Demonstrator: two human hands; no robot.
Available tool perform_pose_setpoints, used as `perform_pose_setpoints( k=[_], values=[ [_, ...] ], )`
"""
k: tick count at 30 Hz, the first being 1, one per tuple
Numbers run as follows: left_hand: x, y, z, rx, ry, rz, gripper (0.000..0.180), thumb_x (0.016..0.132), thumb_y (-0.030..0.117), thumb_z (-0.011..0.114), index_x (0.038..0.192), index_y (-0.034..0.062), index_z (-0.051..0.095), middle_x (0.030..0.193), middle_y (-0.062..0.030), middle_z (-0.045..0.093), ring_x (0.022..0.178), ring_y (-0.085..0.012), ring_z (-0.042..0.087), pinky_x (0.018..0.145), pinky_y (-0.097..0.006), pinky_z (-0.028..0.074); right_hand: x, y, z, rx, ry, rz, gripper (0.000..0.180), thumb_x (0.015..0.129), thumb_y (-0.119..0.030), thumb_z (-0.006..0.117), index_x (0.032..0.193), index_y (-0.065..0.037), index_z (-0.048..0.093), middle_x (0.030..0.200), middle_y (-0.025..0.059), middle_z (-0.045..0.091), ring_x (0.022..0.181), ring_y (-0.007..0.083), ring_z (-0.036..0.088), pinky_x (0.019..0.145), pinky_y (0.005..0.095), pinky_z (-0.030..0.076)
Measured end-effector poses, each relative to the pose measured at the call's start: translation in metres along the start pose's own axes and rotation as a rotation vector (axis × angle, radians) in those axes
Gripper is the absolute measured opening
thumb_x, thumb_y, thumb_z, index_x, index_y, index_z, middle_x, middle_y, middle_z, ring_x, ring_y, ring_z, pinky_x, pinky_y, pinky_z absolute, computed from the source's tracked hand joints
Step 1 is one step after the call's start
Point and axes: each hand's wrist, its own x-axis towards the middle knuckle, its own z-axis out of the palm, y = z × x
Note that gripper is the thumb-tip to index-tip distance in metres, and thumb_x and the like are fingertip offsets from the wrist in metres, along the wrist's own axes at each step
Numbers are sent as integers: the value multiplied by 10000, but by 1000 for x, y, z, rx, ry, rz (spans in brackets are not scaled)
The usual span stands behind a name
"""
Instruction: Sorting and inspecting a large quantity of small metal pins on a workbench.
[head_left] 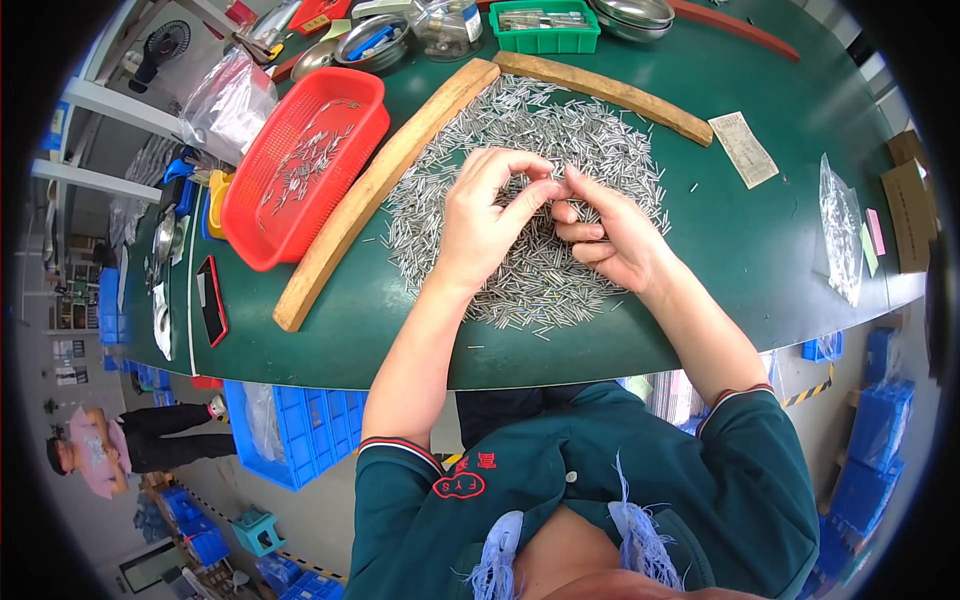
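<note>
A wide heap of small silvery metal pins [540,285] covers the middle of the green table [330,350]. Over it, my left hand [490,210] and my right hand [622,240] come together at the fingertips. Thumb and forefinger of each are pinched closed, and whatever lies between them is too small and hidden to make out. The right hand's other fingers curl loosely toward the palm. Two wooden bars border the heap: a long one [385,190] on the left and a shorter one [610,92] at the back.
Left of the long bar, a red plastic basket [237,215] holds more pins. A red-edged phone [211,300] lies nearby. Behind stand a green tray [545,38] and metal bowls [372,38]. Paper [743,148] and a clear bag [840,235] lie right. A person [110,450] stands far left.
</note>
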Motion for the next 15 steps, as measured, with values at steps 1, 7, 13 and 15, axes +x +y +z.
perform_pose_setpoints(
  k=[1, 7, 13, 15],
  values=[
    [1, -4, -3, 112, 5, 94, 171, 737, 113, 695, 902, 77, 667, 834, -29, 616, 829, -197, 561, 744, -316, 453, -2, 0, 3, -61, -1, -38, 273, 920, -322, 530, 924, -49, 544, 737, -29, 426, 522, -4, 307, 362, 133, 172],
    [2, -3, -2, 320, -47, 233, 286, 742, 110, 687, 1020, 82, 626, 848, -32, 625, 855, -212, 565, 768, -334, 446, 3, 3, -3, -134, -73, -128, 211, 903, -285, 569, 912, -76, 542, 699, -74, 390, 505, -21, 281, 365, 132, 167],
    [3, -5, -4, 136, 20, 100, 320, 779, 142, 664, 1089, 87, 601, 887, -25, 639, 890, -205, 567, 818, -338, 419, 3, -1, -5, 21, -94, -32, 163, 907, -234, 554, 898, -74, 527, 689, -76, 392, 494, -27, 299, 346, 123, 177],
    [8, -16, -14, 236, 61, 71, 265, 803, 187, 643, 1052, 98, 624, 901, -30, 640, 908, -219, 569, 830, -340, 404, 3, -3, -7, 84, -116, -1, 146, 905, -214, 548, 894, -70, 523, 688, -72, 395, 492, -26, 305, 339, 122, 181]
  ],
)
